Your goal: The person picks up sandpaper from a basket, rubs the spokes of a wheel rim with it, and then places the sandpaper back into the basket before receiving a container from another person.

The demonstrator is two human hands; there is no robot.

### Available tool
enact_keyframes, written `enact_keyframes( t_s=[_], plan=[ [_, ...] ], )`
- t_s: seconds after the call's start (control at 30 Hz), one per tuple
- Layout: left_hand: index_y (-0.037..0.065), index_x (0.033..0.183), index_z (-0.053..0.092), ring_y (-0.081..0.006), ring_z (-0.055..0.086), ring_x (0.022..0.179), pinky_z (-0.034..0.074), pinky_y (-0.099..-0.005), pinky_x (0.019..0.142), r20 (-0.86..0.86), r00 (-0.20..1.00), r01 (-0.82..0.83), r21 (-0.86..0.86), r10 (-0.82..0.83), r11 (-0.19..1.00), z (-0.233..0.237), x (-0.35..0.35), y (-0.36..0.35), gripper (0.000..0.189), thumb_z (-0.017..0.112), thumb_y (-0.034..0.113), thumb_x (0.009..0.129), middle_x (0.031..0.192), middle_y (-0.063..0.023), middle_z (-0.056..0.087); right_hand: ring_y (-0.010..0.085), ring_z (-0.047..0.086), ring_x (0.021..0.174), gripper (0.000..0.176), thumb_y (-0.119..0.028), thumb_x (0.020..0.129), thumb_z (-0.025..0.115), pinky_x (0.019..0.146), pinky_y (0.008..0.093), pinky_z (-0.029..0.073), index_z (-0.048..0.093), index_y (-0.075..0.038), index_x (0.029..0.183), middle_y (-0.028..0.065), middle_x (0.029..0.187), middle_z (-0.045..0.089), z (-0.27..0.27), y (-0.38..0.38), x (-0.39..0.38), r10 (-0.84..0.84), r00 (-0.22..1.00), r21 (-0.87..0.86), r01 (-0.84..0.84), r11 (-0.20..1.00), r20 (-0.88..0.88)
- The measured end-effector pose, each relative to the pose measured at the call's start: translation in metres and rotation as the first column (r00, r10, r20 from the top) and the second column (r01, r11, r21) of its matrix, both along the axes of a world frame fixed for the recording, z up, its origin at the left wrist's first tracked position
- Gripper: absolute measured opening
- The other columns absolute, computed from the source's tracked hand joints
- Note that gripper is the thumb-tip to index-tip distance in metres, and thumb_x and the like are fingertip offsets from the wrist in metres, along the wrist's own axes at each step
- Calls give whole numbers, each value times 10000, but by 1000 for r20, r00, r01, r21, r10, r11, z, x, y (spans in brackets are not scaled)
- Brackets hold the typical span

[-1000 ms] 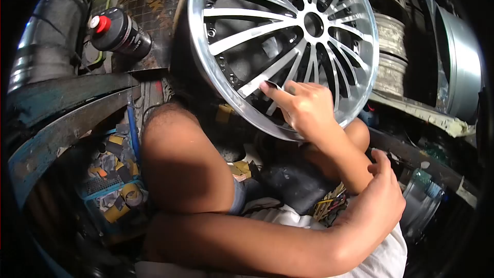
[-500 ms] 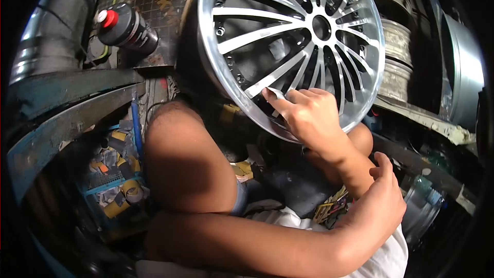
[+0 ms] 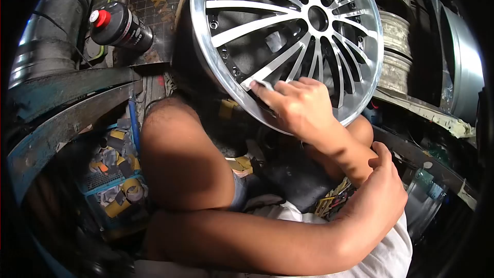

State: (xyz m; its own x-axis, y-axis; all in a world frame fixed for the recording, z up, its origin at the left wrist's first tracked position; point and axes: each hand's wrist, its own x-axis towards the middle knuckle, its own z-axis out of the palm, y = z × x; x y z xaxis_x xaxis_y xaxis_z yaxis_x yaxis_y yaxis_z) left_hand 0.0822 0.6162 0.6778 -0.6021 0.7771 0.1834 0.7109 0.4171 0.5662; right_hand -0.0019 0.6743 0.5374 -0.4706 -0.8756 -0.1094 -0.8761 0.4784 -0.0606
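A multi-spoke wheel rim (image 3: 288, 16), silver with black recesses, is tilted in front of my knees. My right hand (image 3: 301, 104) reaches over its lower edge. Its fingertips press a small pale piece (image 3: 263, 84), perhaps cloth or abrasive paper, onto the outer end of a lower-left spoke. Most of this piece is hidden under the fingers. My left arm crosses my lap, and my left hand (image 3: 383, 188) is curled against my right arm, with its fingers bent and partly hidden.
A black bottle with a red cap (image 3: 123, 27) lies tilted on a board at the upper left. Below is a blue basket (image 3: 100, 188) of paper scraps. More rims (image 3: 395, 46) are stacked at right, near a clear plastic container (image 3: 423, 195). Metal beams (image 3: 72, 85) run at left.
My right hand has slid left and slightly up along the spoke to its outer end by the rim's lip. The view has shifted slightly. My left hand stays against my right arm.
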Motion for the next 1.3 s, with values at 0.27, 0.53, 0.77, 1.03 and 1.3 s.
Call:
enact_keyframes(
  t_s=[0.27,0.53,0.77,1.03,1.3],
  plan=[
    [57,1101,764,-281,678,1080,381,-635,1106,5,1000,-20,-15,21,1000,-6,-4,-5,304,617,287,968,1037,-129,746,234,592,551,514,-102,742,689,535,370,484,730,-178,1249,28,670,548,-7,5,-2,-64,996,-16,65,998,62],
    [59,1102,773,-288,682,1065,387,-634,1098,-5,998,-59,-33,58,998,-2,-5,-12,301,609,272,968,1034,-126,749,145,631,553,341,-201,823,647,552,319,479,709,-150,1154,-16,689,573,2,-1,-1,95,988,102,-82,991,-125],
    [61,1103,780,-293,686,1051,392,-634,1091,-5,997,-78,-50,78,996,-2,-7,-17,299,601,259,969,1031,-124,752,157,579,564,451,-192,832,642,580,318,469,713,-176,1276,-14,686,528,9,-1,0,78,995,167,-66,984,-67],
    [62,1098,787,-300,691,1044,398,-625,1090,-24,995,-97,-56,95,994,3,-3,-18,310,581,258,973,1033,-119,755,176,581,551,513,-134,810,656,583,330,479,707,-185,1317,-2,686,533,15,-4,-1,51,998,64,-53,997,35],
    [36,1027,780,-286,704,968,467,-535,1045,-78,972,-215,72,221,974,-13,1,-23,289,616,239,903,972,-108,756,148,647,580,405,-191,827,620,559,316,484,732,-131,1211,-7,716,599,11,-2,-10,142,989,91,-138,986,-36]
  ],
)
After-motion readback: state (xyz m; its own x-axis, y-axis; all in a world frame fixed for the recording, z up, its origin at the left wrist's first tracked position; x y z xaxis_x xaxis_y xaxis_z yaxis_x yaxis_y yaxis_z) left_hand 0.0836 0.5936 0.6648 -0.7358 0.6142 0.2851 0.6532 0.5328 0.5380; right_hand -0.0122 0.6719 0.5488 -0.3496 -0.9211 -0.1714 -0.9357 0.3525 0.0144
